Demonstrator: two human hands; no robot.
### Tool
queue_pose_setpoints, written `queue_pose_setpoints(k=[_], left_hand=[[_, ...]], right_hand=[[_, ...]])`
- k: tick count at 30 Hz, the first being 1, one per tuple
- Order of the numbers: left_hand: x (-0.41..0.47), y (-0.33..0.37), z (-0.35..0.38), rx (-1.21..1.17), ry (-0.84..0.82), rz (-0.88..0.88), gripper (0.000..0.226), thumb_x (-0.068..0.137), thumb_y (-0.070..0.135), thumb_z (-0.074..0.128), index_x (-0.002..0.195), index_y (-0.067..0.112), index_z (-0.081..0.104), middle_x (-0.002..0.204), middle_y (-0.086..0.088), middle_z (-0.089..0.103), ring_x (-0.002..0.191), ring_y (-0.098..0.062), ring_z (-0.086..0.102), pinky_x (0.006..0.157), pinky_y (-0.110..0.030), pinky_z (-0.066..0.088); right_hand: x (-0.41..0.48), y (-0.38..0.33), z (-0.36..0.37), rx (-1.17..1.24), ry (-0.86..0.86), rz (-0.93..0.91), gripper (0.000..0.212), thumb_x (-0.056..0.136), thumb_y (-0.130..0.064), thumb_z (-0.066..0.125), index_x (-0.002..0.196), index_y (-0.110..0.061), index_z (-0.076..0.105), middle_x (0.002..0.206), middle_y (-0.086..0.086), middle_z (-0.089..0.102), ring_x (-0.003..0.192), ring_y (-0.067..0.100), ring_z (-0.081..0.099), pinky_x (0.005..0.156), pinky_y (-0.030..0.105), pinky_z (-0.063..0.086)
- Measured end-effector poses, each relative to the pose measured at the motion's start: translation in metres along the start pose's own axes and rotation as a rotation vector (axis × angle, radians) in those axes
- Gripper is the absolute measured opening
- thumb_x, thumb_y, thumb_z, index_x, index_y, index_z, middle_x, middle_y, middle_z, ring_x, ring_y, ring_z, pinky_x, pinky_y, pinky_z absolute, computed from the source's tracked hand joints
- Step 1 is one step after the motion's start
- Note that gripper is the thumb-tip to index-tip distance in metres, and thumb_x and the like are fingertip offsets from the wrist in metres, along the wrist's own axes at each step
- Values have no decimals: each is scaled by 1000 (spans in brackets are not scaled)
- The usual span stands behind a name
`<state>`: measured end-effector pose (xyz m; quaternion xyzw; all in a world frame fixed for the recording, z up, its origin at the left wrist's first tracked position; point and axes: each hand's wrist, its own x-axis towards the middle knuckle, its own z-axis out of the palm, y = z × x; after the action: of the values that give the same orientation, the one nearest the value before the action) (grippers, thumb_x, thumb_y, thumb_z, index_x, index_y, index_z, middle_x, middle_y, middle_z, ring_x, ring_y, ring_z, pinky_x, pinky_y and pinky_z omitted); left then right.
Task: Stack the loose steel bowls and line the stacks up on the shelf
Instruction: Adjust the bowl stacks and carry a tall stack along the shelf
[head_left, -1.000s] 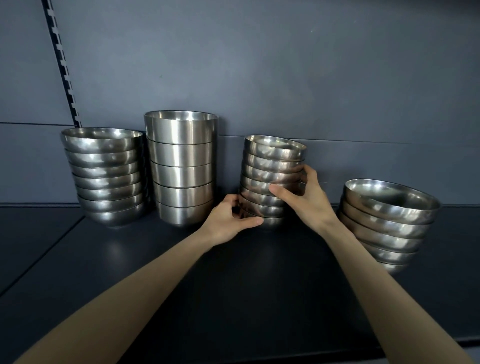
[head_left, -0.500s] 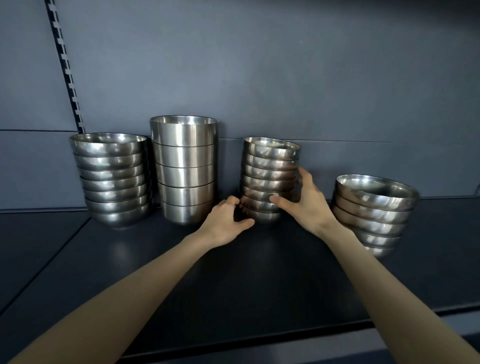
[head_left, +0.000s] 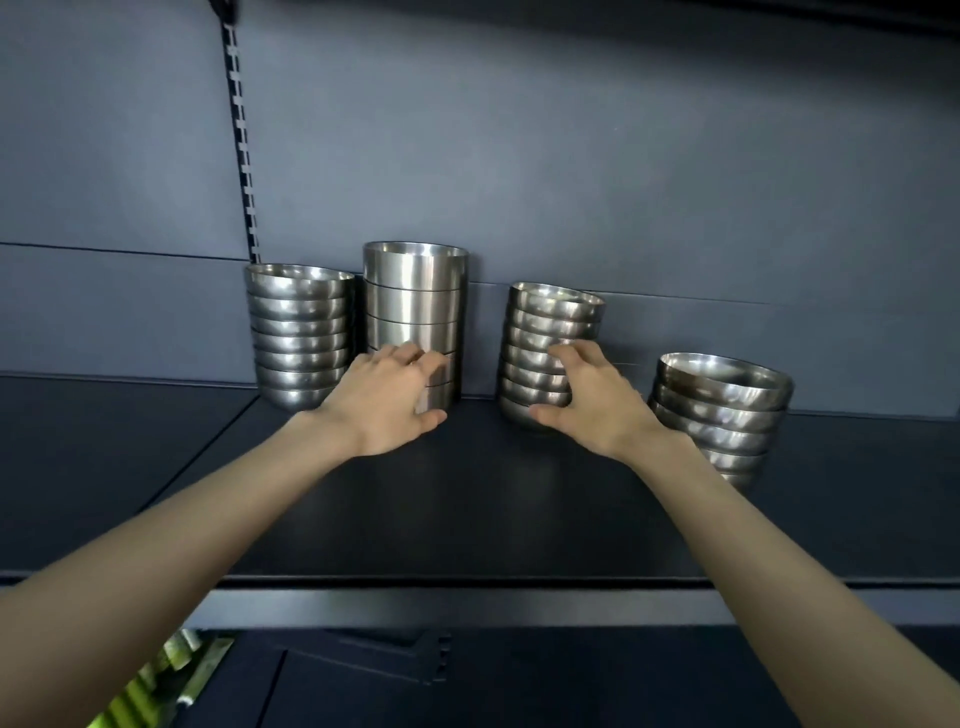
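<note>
Left hand (head_left: 384, 402) shifted from small bowl stack (head_left: 545, 322) onto tall stack (head_left: 415, 291), right hand (head_left: 597, 405) loosened

I find no readable text, label, brand, number or sign on anything in my head view.

Dim, cool frontal light streaks soft highlights down the steel bowl stacks (head_left: 413, 291) and leaves a faint sheen on the dark shelf (head_left: 467, 499). Edges bend with wide-angle distortion; the top corners fall dark.
</note>
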<state>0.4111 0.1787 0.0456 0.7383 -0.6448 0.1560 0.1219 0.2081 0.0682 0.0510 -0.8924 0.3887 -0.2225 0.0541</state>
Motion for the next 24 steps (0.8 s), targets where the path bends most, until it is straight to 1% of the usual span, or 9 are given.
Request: queue_pose_setpoints(k=[3, 6, 9, 12, 15, 19, 21, 24], left_hand=[[-17, -9, -15, 88, 21, -30, 61, 92, 44, 52, 144, 20, 30, 142, -6, 39, 132, -27, 34, 107, -41, 29], [-33, -20, -21, 136, 33, -58, 63, 92, 46, 52, 144, 21, 29, 143, -6, 38, 134, -26, 32, 108, -41, 28], [-45, -33, -18, 134, 36, -95, 64, 91, 46, 53, 144, 21, 30, 144, -5, 37, 135, -25, 31, 108, -40, 27], [-48, -47, -13, 84, 25, -134, 64, 90, 46, 55, 145, 22, 30, 145, -4, 37, 135, -25, 32, 109, -40, 27], [-40, -60, -5, 27, 24, -157, 67, 90, 46, 56, 146, 21, 29, 145, -3, 37, 136, -25, 32, 109, -40, 28], [-22, -77, 10, -73, 16, -182, 70, 89, 45, 58, 147, 21, 27, 145, -5, 38, 134, -26, 35, 108, -42, 33], [-12, -84, 19, -150, 19, -184, 71, 88, 44, 60, 146, 20, 27, 145, -5, 37, 132, -25, 39, 106, -42, 37], [3, -90, 36, -275, 16, -187, 79, 85, 45, 65, 147, 19, 23, 146, -6, 36, 132, -25, 40, 106, -40, 39]], right_hand=[[-2, -15, -3, -38, -18, -76, 67, 87, -39, 67, 143, -18, 36, 149, 4, 27, 130, 32, 40, 98, 45, 42], [-2, -27, 2, -49, -24, -128, 68, 88, -39, 66, 145, -19, 34, 152, 4, 25, 132, 31, 39, 99, 44, 40], [2, -38, 11, -50, -51, -163, 69, 89, -39, 65, 147, -19, 33, 155, 5, 22, 137, 30, 35, 102, 43, 38], [14, -46, 21, -31, -84, -181, 70, 89, -39, 64, 148, -19, 31, 156, 6, 20, 139, 28, 32, 107, 43, 38], [31, -52, 28, -25, -74, -178, 70, 89, -40, 64, 148, -19, 31, 156, 5, 21, 137, 29, 34, 106, 45, 39], [55, -54, 38, -1, -76, -142, 69, 90, -40, 63, 147, -19, 31, 155, 4, 22, 136, 27, 36, 107, 43, 38], [65, -54, 44, 19, -68, -121, 71, 90, -40, 63, 148, -18, 29, 155, 3, 24, 138, 27, 34, 108, 44, 37], [77, -52, 53, 64, -58, -91, 75, 88, -42, 65, 148, -18, 28, 153, 3, 28, 136, 27, 37, 105, 47, 39]])
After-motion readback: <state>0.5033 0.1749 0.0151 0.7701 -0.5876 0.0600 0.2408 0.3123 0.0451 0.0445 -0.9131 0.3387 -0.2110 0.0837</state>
